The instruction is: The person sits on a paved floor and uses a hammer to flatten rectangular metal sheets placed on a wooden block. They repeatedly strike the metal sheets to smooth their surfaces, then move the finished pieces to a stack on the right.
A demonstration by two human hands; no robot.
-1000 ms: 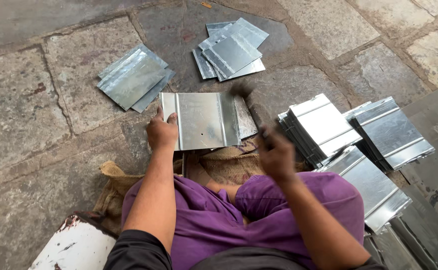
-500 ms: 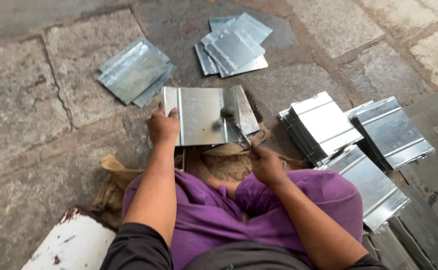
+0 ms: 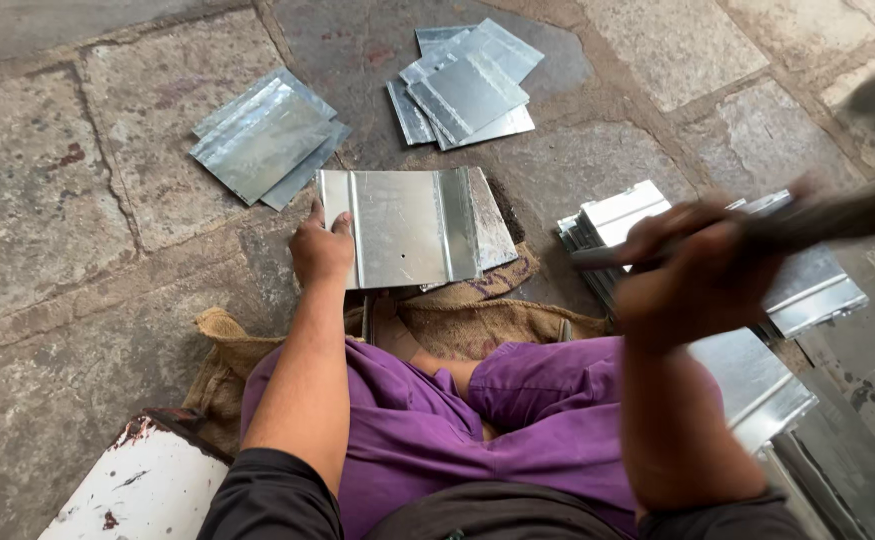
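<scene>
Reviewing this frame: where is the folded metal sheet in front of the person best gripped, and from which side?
Probably the folded metal sheet is best gripped at its near left edge, from the person's side, where the left hand already rests. It lies flat with raised folded edges left and right, giving fingers a lip.
</scene>
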